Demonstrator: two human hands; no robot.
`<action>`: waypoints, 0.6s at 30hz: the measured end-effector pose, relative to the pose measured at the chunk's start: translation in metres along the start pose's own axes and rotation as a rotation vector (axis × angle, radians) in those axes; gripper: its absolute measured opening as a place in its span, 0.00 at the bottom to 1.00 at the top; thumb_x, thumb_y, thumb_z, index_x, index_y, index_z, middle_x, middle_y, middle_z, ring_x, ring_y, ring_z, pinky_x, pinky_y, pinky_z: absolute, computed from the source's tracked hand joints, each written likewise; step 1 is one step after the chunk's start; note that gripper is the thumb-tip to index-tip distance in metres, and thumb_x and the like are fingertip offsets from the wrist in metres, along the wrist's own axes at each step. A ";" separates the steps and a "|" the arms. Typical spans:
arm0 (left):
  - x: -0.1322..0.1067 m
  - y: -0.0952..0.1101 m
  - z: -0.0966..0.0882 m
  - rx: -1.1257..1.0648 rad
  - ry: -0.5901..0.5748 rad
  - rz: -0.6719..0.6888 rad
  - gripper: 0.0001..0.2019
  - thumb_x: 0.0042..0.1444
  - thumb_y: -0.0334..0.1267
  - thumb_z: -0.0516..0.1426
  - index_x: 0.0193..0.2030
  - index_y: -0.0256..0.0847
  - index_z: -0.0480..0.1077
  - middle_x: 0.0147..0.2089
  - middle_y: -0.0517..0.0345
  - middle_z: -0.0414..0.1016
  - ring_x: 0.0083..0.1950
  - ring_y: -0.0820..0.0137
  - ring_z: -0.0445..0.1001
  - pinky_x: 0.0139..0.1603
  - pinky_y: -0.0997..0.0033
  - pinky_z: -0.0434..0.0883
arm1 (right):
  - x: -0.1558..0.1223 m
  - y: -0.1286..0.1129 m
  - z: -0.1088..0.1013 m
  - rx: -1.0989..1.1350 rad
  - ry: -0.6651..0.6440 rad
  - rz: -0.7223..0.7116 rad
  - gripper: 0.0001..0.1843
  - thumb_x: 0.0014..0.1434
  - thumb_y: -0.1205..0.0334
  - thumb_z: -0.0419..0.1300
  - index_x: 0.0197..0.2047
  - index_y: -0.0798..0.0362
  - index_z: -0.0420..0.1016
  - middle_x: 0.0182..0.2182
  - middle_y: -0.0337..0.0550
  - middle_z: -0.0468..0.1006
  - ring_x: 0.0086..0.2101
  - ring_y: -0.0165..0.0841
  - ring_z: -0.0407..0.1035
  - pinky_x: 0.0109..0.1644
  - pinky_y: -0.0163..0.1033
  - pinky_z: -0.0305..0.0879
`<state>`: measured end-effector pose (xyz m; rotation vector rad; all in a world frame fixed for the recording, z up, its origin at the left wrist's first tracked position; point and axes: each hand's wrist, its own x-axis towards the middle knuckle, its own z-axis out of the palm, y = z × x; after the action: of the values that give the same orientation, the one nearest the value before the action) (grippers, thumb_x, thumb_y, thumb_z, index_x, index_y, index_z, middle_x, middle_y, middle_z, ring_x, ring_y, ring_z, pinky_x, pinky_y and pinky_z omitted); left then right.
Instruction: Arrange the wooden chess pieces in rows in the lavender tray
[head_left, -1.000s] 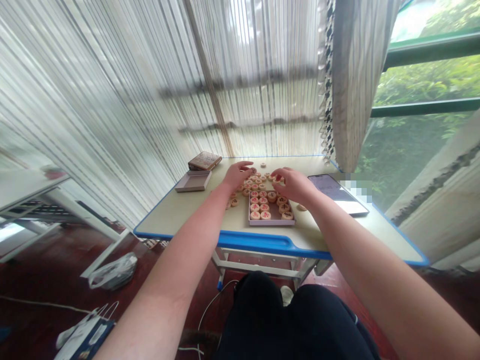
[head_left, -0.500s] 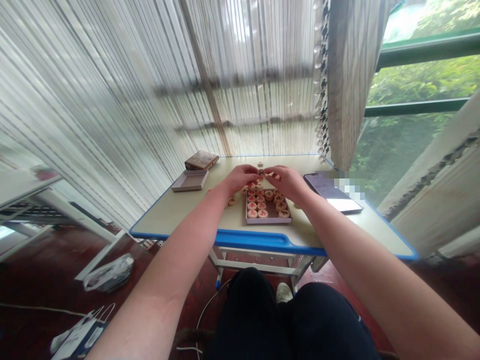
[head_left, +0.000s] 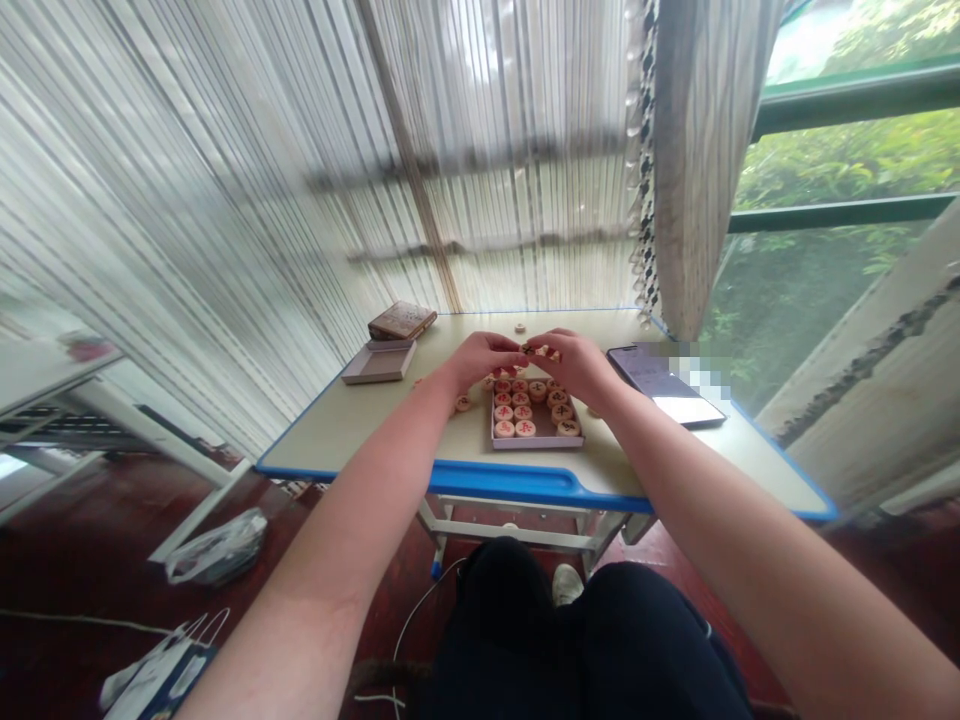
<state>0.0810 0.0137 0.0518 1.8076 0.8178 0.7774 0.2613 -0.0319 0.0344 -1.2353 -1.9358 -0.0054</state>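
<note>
My left hand (head_left: 484,357) and my right hand (head_left: 568,358) meet just beyond a shallow box (head_left: 538,443) of Chinese chess pieces. Between their fingertips is a round wooden Chinese chess piece (head_left: 527,350) with a dark character; the fingers of both hands are closed on it. Inside the box, red-marked pieces (head_left: 514,413) fill the left columns and dark-marked pieces (head_left: 561,411) line the right side. More loose pieces lie under and behind my hands, partly hidden. Left of the box sits a loose piece (head_left: 463,402), and another piece (head_left: 520,328) is farther back.
A shallow box lid (head_left: 380,378) and a brown patterned box (head_left: 403,320) lie at the table's left. On the right is a dark tablet-like device (head_left: 652,375). The table (head_left: 322,425) has a blue edge; striped curtains (head_left: 525,200) hang behind it. Bags (head_left: 217,545) lie on the floor.
My hands have drawn slightly closer together. The piece between them has shifted a little right and down and turned, its face now less visible.
</note>
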 end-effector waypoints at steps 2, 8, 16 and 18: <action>0.001 0.000 0.000 -0.014 0.007 -0.018 0.16 0.46 0.44 0.60 0.36 0.31 0.75 0.32 0.49 0.77 0.27 0.75 0.70 0.28 0.75 0.65 | 0.000 0.001 0.000 0.002 0.007 -0.015 0.13 0.55 0.60 0.58 0.43 0.51 0.75 0.40 0.45 0.75 0.35 0.31 0.70 0.40 0.35 0.65; 0.004 -0.004 -0.001 -0.013 -0.012 -0.020 0.12 0.48 0.39 0.59 0.35 0.31 0.74 0.32 0.49 0.77 0.26 0.78 0.69 0.27 0.76 0.65 | 0.001 -0.002 -0.001 0.010 -0.011 -0.036 0.13 0.56 0.63 0.55 0.43 0.50 0.76 0.41 0.44 0.76 0.37 0.31 0.70 0.42 0.35 0.65; 0.006 -0.006 0.000 0.117 0.003 0.027 0.17 0.51 0.45 0.57 0.39 0.32 0.74 0.31 0.49 0.77 0.23 0.79 0.65 0.24 0.78 0.62 | 0.001 -0.006 -0.008 -0.094 -0.012 -0.009 0.13 0.54 0.58 0.57 0.42 0.51 0.76 0.39 0.46 0.75 0.38 0.34 0.69 0.42 0.38 0.64; 0.007 -0.009 -0.002 0.274 0.070 0.064 0.18 0.52 0.47 0.55 0.39 0.33 0.74 0.31 0.50 0.77 0.24 0.77 0.67 0.26 0.76 0.64 | 0.001 -0.008 -0.013 -0.128 -0.075 0.059 0.13 0.52 0.57 0.58 0.41 0.51 0.76 0.38 0.45 0.76 0.36 0.34 0.69 0.40 0.38 0.64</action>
<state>0.0816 0.0228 0.0447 2.0668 0.9529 0.8045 0.2630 -0.0405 0.0465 -1.3946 -1.9879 -0.0540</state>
